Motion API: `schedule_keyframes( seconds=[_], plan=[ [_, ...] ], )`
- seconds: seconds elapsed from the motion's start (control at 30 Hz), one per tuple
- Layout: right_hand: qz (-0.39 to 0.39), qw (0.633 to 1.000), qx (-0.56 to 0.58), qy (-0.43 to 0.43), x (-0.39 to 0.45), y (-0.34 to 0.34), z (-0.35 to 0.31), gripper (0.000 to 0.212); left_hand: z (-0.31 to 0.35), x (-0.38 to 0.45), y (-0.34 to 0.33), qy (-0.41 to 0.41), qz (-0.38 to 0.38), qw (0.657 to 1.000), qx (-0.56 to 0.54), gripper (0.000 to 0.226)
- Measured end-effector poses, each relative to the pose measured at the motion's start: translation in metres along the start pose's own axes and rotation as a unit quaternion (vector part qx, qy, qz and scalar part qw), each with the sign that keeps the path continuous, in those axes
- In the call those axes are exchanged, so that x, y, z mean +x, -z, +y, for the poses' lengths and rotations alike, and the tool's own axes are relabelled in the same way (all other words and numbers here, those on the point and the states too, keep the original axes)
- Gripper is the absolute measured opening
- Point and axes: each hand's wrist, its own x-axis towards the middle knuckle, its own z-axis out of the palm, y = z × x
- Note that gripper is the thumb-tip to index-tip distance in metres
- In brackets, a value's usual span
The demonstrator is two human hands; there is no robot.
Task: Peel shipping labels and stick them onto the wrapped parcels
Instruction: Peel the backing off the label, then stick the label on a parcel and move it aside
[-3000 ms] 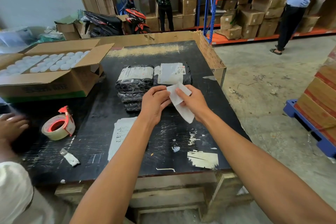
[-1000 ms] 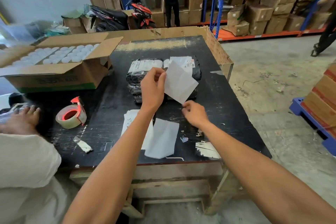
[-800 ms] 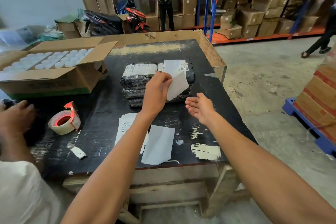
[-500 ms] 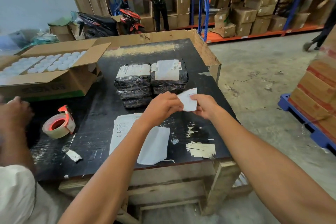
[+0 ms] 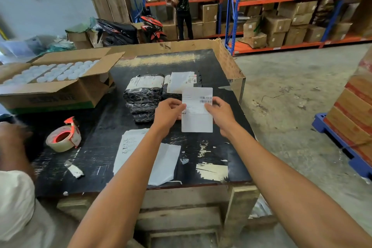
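Observation:
A white shipping label (image 5: 197,119) with a barcode hangs upright above the black table (image 5: 213,66), printed side toward me. My left hand (image 5: 168,111) pinches its left edge and my right hand (image 5: 220,112) pinches its right edge. Behind it stand two stacks of black-wrapped parcels (image 5: 144,96); the left stack's top parcel carries a label, and the right stack (image 5: 181,82) is partly hidden by the held label. A pile of printed labels (image 5: 130,145) and a blank backing sheet (image 5: 165,165) lie on the table under my left forearm.
A tape roll in a red dispenser (image 5: 63,140) sits at the table's left. An open carton of white lids (image 5: 54,86) stands behind it. Another person's hand (image 5: 12,137) and white sleeve are at far left. A blue pallet of boxes (image 5: 346,137) stands to the right.
The label was held up by my left hand alone after its backing dropped to the table; my right hand then joined it. Now both hands hold it flat and upright, print facing me.

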Motion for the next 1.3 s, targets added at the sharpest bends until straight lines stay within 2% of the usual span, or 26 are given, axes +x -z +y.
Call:
schedule_keyframes(
  seconds=[0.13,0.4,0.5,0.63,0.87,1.1,1.3],
  plan=[
    [-0.036,0.999,-0.001,0.014,0.007,0.001,-0.006,0.021,0.006,0.001,-0.007,0.034,0.039,0.994,-0.099,0.001],
    [-0.06,0.994,-0.071,0.048,0.037,-0.04,-0.033,0.023,0.017,0.027,0.024,0.025,0.12,0.989,-0.082,0.007],
    [-0.057,0.99,-0.11,0.071,0.054,-0.067,-0.051,0.033,0.023,0.051,0.045,0.035,0.128,0.988,-0.073,0.006],
    [-0.032,0.99,-0.128,0.055,0.082,-0.101,-0.073,0.052,0.026,0.092,0.084,0.048,0.139,0.986,-0.082,0.006],
    [0.01,0.986,-0.162,0.033,0.131,-0.151,-0.076,0.047,0.02,0.154,0.136,0.103,0.086,0.986,-0.097,0.011],
    [0.016,0.97,-0.242,0.022,0.154,-0.184,-0.072,0.05,-0.002,0.195,0.154,0.152,0.128,0.979,-0.039,0.009],
    [0.009,0.946,-0.32,0.037,0.165,-0.202,-0.072,0.053,-0.013,0.205,0.165,0.147,0.148,0.978,0.001,0.015]
  ],
)
